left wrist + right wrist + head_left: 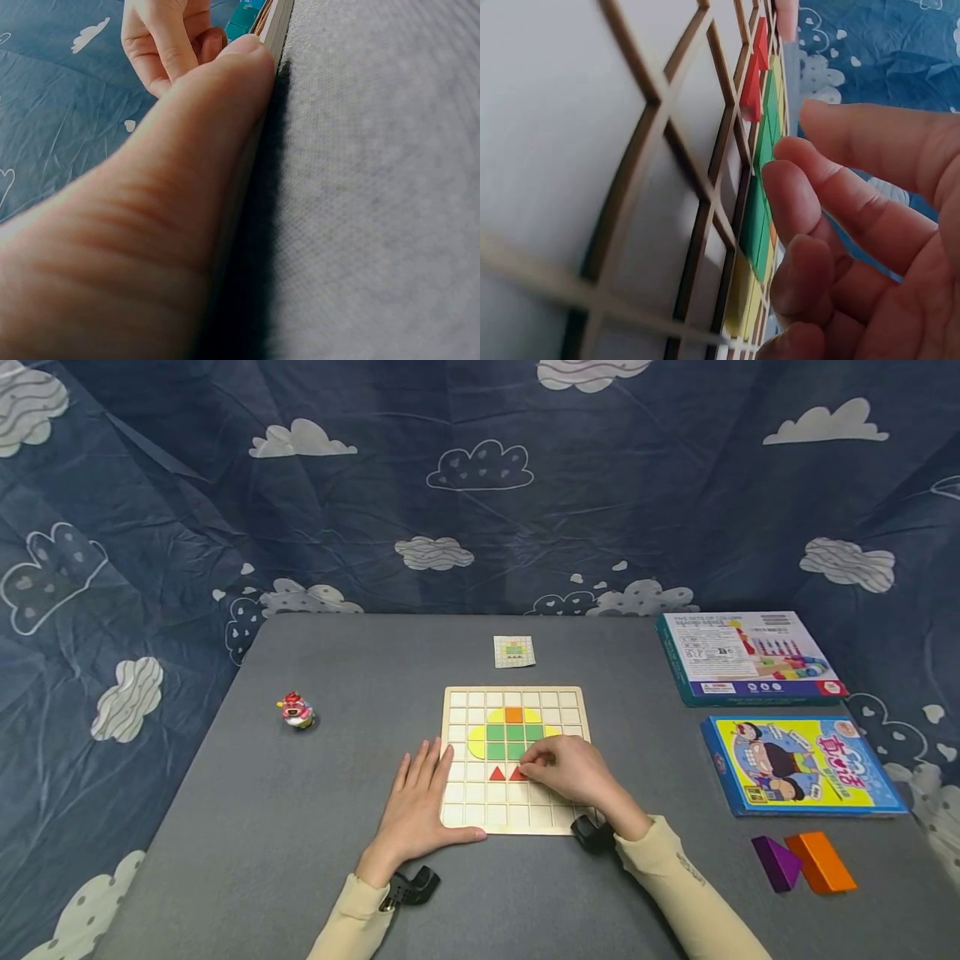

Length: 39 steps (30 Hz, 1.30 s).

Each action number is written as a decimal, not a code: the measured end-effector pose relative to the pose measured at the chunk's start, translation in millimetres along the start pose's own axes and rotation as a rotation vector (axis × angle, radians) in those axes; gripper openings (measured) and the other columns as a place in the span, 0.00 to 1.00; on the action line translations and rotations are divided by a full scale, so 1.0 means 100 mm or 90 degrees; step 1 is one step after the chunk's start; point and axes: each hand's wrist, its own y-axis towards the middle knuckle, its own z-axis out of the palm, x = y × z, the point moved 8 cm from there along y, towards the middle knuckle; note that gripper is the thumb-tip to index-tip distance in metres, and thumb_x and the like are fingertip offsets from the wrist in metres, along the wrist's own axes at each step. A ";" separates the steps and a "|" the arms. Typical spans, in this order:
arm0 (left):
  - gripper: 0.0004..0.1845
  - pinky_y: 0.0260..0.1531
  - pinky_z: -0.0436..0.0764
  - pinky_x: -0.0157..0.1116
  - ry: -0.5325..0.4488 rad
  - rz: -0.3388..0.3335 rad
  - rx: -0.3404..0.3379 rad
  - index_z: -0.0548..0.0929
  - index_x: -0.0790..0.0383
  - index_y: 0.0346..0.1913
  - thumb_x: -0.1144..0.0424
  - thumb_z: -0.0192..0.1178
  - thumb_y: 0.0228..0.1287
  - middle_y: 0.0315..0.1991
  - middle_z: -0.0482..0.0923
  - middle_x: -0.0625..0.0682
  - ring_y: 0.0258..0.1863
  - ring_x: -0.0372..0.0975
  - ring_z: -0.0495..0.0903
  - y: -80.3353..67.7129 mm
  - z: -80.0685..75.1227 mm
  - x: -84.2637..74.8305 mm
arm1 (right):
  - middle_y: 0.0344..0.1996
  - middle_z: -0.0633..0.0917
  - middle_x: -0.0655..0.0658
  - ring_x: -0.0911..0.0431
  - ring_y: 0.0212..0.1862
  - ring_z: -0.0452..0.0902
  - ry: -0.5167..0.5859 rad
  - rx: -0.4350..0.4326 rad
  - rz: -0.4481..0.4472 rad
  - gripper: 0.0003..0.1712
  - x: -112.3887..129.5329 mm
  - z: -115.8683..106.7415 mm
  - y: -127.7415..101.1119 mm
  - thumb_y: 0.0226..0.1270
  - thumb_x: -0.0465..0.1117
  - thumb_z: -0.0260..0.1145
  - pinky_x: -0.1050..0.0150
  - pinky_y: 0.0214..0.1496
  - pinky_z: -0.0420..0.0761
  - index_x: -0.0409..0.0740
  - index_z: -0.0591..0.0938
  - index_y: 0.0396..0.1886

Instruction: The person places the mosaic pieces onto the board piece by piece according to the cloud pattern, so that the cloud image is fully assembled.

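Fingers of the right hand curl over the pale wooden grid board, their tips at the second of two small red triangle tiles in the row just below the board's middle; whether they pinch that tile or only touch it cannot be told. In the right wrist view the red triangles stand proud of the thin wooden lattice, with the bent fingers hovering close beside flat green square tiles. The left hand lies flat and relaxed, fingers straight, palm on the grey felt-like worktop and thumb along the board's lower left edge; the left wrist view shows that thumb pressed against the board's thin edge. On the board above the triangles sits a block of green squares, flanked by yellow rounded pieces and topped by an orange square. Behind the board lies a small printed pattern card. Left of the board stands a small red and pink toy figure. Right of the board lie two flat cardboard boxes, one teal-edged, one blue and yellow, and nearer the person a purple wedge block touching an orange block. Dark blue cloud-print cloth hangs behind the worktop.
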 end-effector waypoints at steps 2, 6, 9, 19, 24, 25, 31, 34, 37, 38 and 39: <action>0.67 0.69 0.35 0.46 -0.001 0.000 0.000 0.45 0.61 0.75 0.19 0.52 0.41 0.75 0.39 0.58 0.73 0.46 0.35 0.00 0.00 0.00 | 0.19 0.78 0.59 0.61 0.22 0.69 0.009 -0.005 0.003 0.03 -0.03 -0.03 -0.03 0.58 0.44 0.71 0.64 0.26 0.69 0.52 0.87 0.27; 0.67 0.69 0.35 0.46 -0.004 0.002 0.001 0.45 0.61 0.76 0.18 0.52 0.41 0.75 0.38 0.57 0.73 0.46 0.35 0.00 0.01 0.00 | 0.19 0.77 0.57 0.60 0.22 0.68 0.024 -0.017 0.009 0.04 -0.12 -0.12 -0.11 0.59 0.43 0.70 0.64 0.24 0.67 0.50 0.87 0.28; 0.66 0.69 0.34 0.45 -0.008 0.005 0.002 0.44 0.60 0.76 0.19 0.52 0.41 0.75 0.38 0.57 0.73 0.46 0.34 0.00 0.03 -0.01 | 0.19 0.77 0.55 0.59 0.22 0.67 0.036 -0.036 0.017 0.04 -0.22 -0.23 -0.20 0.59 0.43 0.70 0.65 0.22 0.65 0.47 0.87 0.29; 0.66 0.69 0.33 0.44 -0.012 0.007 0.001 0.45 0.61 0.76 0.19 0.52 0.42 0.75 0.38 0.57 0.73 0.46 0.34 0.00 0.05 -0.01 | 0.19 0.76 0.54 0.58 0.20 0.66 0.020 -0.072 0.044 0.06 -0.58 -0.57 -0.48 0.60 0.41 0.70 0.67 0.18 0.61 0.44 0.87 0.33; 0.67 0.69 0.33 0.44 -0.009 0.005 0.002 0.45 0.61 0.75 0.19 0.52 0.41 0.75 0.38 0.58 0.73 0.46 0.34 0.00 0.03 -0.01 | 0.20 0.76 0.53 0.58 0.21 0.66 0.013 -0.061 0.050 0.08 -0.67 -0.64 -0.60 0.60 0.43 0.71 0.67 0.19 0.61 0.43 0.87 0.34; 0.67 0.69 0.34 0.45 -0.008 0.006 0.000 0.45 0.61 0.75 0.19 0.53 0.41 0.75 0.39 0.58 0.73 0.46 0.35 0.00 0.02 -0.01 | 0.20 0.76 0.53 0.57 0.22 0.66 0.012 -0.057 0.053 0.08 -0.69 -0.65 -0.62 0.60 0.43 0.71 0.67 0.20 0.62 0.43 0.87 0.34; 0.67 0.69 0.38 0.47 -0.009 0.018 -0.025 0.49 0.64 0.75 0.19 0.54 0.40 0.74 0.43 0.61 0.73 0.49 0.39 -0.01 -0.03 -0.03 | 0.23 0.79 0.54 0.58 0.23 0.67 0.014 -0.023 0.072 0.12 -0.82 -0.63 -0.75 0.56 0.46 0.73 0.67 0.22 0.63 0.42 0.86 0.34; 0.67 0.69 0.37 0.47 -0.010 0.018 -0.023 0.48 0.64 0.75 0.19 0.53 0.40 0.74 0.42 0.60 0.73 0.49 0.39 -0.01 -0.02 -0.02 | 0.25 0.79 0.53 0.58 0.25 0.68 0.017 -0.004 0.090 0.15 -0.87 -0.60 -0.82 0.53 0.48 0.75 0.67 0.23 0.64 0.42 0.86 0.36; 0.67 0.69 0.36 0.46 -0.009 0.011 -0.014 0.47 0.62 0.75 0.19 0.53 0.40 0.75 0.41 0.59 0.73 0.48 0.37 0.00 -0.01 -0.01 | 0.27 0.79 0.52 0.58 0.27 0.68 0.015 0.007 0.097 0.16 -0.92 -0.57 -0.86 0.51 0.48 0.76 0.67 0.25 0.66 0.43 0.86 0.37; 0.67 0.69 0.35 0.45 -0.008 0.008 -0.010 0.46 0.62 0.75 0.19 0.53 0.40 0.75 0.40 0.59 0.73 0.47 0.36 0.00 -0.01 -0.01 | 0.27 0.79 0.52 0.58 0.27 0.68 0.015 0.010 0.093 0.16 -0.93 -0.57 -0.88 0.51 0.47 0.76 0.67 0.26 0.66 0.44 0.86 0.37; 0.67 0.69 0.35 0.45 -0.005 0.006 -0.007 0.46 0.62 0.75 0.19 0.53 0.40 0.75 0.40 0.58 0.73 0.47 0.36 0.00 0.00 0.00 | 0.28 0.79 0.51 0.57 0.28 0.68 0.017 0.011 0.089 0.15 -0.93 -0.57 -0.89 0.51 0.46 0.77 0.67 0.26 0.66 0.44 0.86 0.37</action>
